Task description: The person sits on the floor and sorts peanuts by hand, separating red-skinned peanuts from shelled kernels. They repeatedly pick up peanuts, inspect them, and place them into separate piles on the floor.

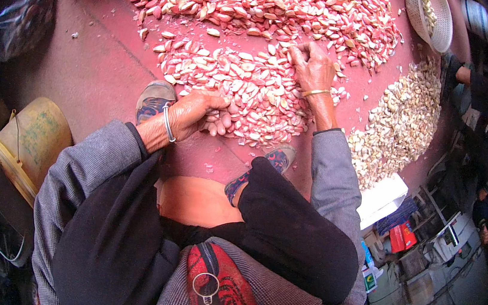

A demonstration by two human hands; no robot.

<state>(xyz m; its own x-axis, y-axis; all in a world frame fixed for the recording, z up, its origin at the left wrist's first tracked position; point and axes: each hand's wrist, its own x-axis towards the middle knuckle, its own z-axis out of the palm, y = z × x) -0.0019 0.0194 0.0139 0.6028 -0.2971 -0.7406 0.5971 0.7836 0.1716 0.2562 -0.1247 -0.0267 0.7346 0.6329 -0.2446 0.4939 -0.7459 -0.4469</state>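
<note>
Reddish floor (pixel 100 91) lies beneath. At centre, the left hand (pixel 194 112) curls against the near clove pile (pixel 258 103); upper centre, the right hand (pixel 315 71) pinches narrowly; I cannot tell what either holds. Beyond, top centre: far clove pile (pixel 273 2).

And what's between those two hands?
The head view shows part of the nearer pink-and-white heap, made of many small pieces, between the left hand and the right hand.
</note>
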